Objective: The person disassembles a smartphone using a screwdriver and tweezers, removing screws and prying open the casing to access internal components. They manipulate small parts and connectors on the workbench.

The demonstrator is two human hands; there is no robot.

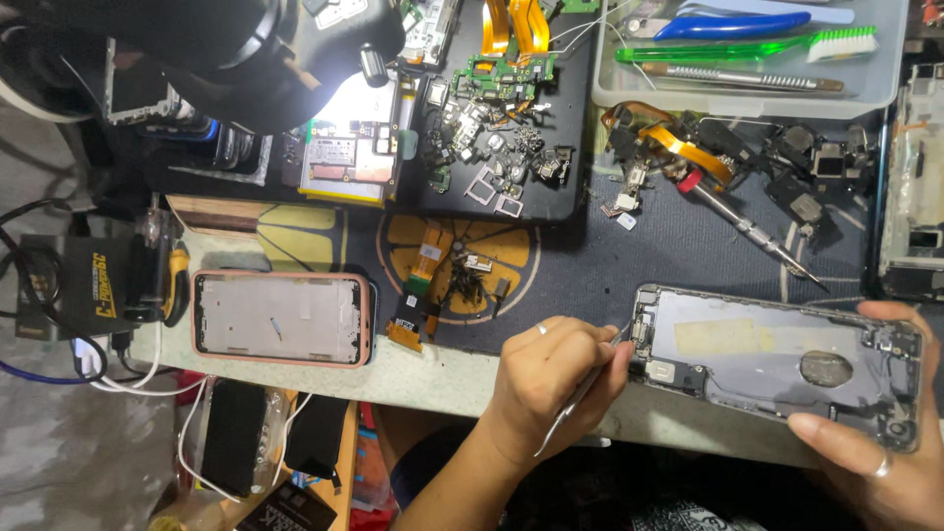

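Head view: we look down on a cluttered repair surface (462, 379). Our left hand (551, 379) is clamped on a thin pair of metal tweezers (580, 393), fingers together, with the tip touching the left end of an opened phone housing (777, 364). That housing lies at the near right edge of the surface, tilted slightly, its inner side up; we note a round coin-shaped part (826, 369) and a pale strip of tape (718, 337) inside it. Our right hand (880, 442) grips the housing's right end, thumb across the near edge and fingers curled over the far edge. To the left, well apart, lies a pink-rimmed phone frame (283, 317). Between them, on a dark mat (590, 265) with an orange round print, sit a small heap of screws (470, 280) and an orange flex cable (423, 285). Farther back we see a screwdriver (752, 231), a lit circuit board (346, 152) and a tray (747, 98) holding a green brush (747, 49).
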